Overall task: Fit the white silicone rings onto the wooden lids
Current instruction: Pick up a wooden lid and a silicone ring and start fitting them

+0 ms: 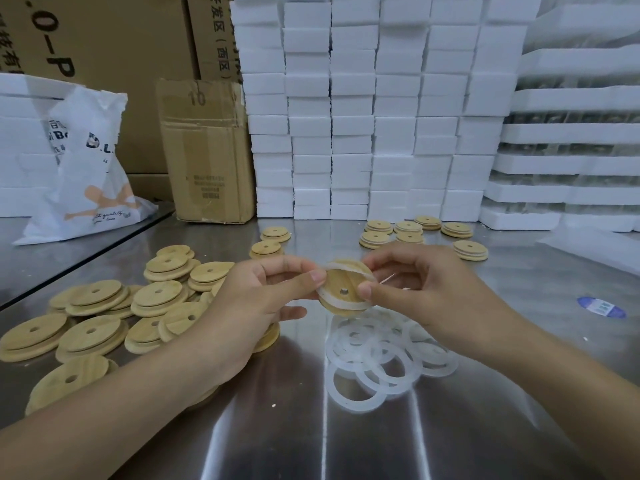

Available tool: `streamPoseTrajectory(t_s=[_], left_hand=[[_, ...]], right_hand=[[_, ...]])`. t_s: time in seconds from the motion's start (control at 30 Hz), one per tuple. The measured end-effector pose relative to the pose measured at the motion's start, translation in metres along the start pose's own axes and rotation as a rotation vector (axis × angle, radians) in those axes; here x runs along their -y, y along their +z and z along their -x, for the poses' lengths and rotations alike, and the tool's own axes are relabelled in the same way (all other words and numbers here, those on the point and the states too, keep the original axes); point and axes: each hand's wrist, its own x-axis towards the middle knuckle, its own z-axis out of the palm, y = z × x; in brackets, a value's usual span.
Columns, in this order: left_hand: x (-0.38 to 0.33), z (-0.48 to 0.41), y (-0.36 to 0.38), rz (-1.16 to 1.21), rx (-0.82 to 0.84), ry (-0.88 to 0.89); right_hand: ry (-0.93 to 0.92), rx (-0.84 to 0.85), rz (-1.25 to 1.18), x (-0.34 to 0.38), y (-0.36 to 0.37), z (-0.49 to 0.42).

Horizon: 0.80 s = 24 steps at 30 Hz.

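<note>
I hold one round wooden lid with a small centre hole above the steel table. My left hand pinches its left edge and my right hand pinches its right edge. A white silicone ring is stretched partway around the lid's stepped rim, crossing its top face. Below my hands lies a loose heap of white silicone rings. A spread of bare wooden lids covers the table to the left.
Several lids with rings lie at the back right, two more at the back centre. Stacked white foam blocks wall the rear. A cardboard box and a white plastic bag stand back left. A blue label lies right.
</note>
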Motion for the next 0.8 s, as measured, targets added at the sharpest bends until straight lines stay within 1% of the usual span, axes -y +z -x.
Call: streamPoseTrajectory(t_s=[0.1,0.17,0.3,0.47,0.67,0.8], left_hand=[[0.001,0.001,0.001,-0.062,-0.009,0.024],[0.003,0.003,0.004,-0.11,0.015,0.051],[0.006,0.007,0.008,-0.095,0.028,0.077],[0.007,0.006,0.009,-0.086,0.012,0.088],[0.013,0.003,0.007,-0.199,0.016,0.117],[0.014,0.001,0.004,-0.248,0.031,0.136]], right_hand=[[0.027,-0.006,-0.025,0.001,0.003,0.003],[0.016,-0.022,-0.021,0.002,0.006,0.004],[-0.013,-0.046,0.027,0.0,0.005,0.001],[-0.019,-0.018,0.052,-0.007,0.002,-0.002],[0.032,0.069,0.133,-0.012,-0.001,-0.001],[0.005,0.088,0.154,-0.012,-0.004,-0.002]])
